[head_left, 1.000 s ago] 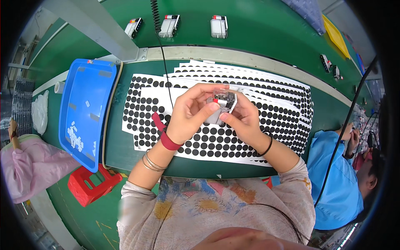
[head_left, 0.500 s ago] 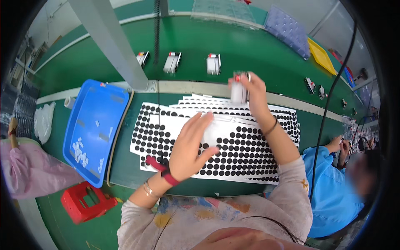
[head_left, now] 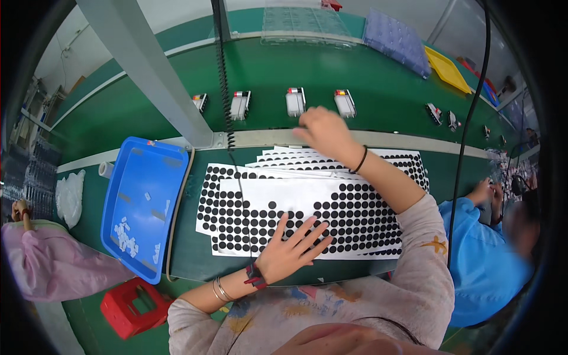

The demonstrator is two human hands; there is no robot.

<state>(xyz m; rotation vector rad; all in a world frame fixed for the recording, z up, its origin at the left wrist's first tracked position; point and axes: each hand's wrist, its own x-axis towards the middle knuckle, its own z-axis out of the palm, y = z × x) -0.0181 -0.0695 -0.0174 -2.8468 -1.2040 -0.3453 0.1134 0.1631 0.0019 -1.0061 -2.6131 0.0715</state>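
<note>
- The left hand (head_left: 291, 251) was spread wide, fingers fanned, over the near part of the white sticker sheets (head_left: 278, 190) dotted with black discs; nothing showed in it, and its palm was hidden. Pressing or sliding it there could have shifted the loose, uneven stack or lifted a disc.
- The right hand (head_left: 326, 130) was narrower, half-curled over the pale rail (head_left: 260, 139), thumb and fingertips slightly apart, with nothing visible between them; the underside was out of sight.
- Four white devices with red ends stood in a row on the far green surface (head_left: 260, 65). The third from the left (head_left: 296, 102) was just beyond the right fingers; I could not tell whether they touched. A careless knuckle could have knocked it askew.
- The rightmost of the four (head_left: 345, 103) was tilted, near that hand; a sweep of the wrist might have bumped it.
- A black coiled cord (head_left: 225, 77) hung at the left, its straight end crossing before the sheets; a leftward reach could have snagged it.
- Farther left, small white pieces (head_left: 125, 238) lay loose in a blue tray (head_left: 142, 168); an elbow's jolt could have scattered them.
</note>
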